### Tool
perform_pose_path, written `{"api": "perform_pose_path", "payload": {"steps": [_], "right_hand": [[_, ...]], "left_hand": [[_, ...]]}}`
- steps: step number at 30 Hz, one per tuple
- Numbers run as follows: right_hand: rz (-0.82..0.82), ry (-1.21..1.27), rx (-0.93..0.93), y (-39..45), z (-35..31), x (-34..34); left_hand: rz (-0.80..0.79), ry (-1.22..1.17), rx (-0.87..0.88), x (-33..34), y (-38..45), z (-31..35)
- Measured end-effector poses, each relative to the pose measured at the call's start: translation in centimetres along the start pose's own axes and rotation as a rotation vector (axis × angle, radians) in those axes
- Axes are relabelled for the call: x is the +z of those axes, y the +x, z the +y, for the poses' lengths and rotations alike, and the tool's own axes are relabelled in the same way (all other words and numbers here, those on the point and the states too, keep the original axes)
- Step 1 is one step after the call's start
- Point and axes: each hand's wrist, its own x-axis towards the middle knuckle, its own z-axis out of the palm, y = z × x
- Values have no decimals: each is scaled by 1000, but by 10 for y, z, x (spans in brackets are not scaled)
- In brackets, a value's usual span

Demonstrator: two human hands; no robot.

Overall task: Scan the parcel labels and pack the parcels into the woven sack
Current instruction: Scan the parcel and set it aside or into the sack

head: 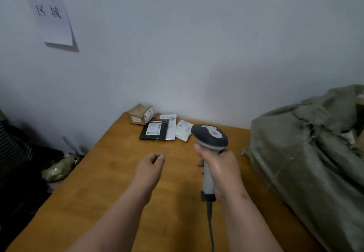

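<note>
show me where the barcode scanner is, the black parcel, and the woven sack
barcode scanner (209, 136): head view, on its dark rounded head above the right hand.
black parcel (153, 131): head view, on the black wrapper beside its white label.
woven sack (307, 159): head view, on the green side wall facing the table.

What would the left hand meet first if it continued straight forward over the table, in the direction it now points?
Probably the black parcel, the nearest in the cluster by the wall. The left hand is empty, with bare table between them. Depth is unclear.
</note>
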Motion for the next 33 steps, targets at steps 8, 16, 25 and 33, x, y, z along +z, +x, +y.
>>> {"api": "perform_pose_path", "payload": {"steps": [8, 16, 25, 33], "right_hand": [[-77, -19, 112, 91, 31, 66], [-96, -27, 254, 180, 76, 114], [-50, -58, 359, 243, 120, 158], [2, -100, 401, 282, 162, 185]], "left_hand": [[50, -15, -158, -24, 87, -29], [55, 21, -285, -24, 185, -51], [78, 155, -280, -5, 301, -80], [163, 476, -260, 8, 385, -102]]}}
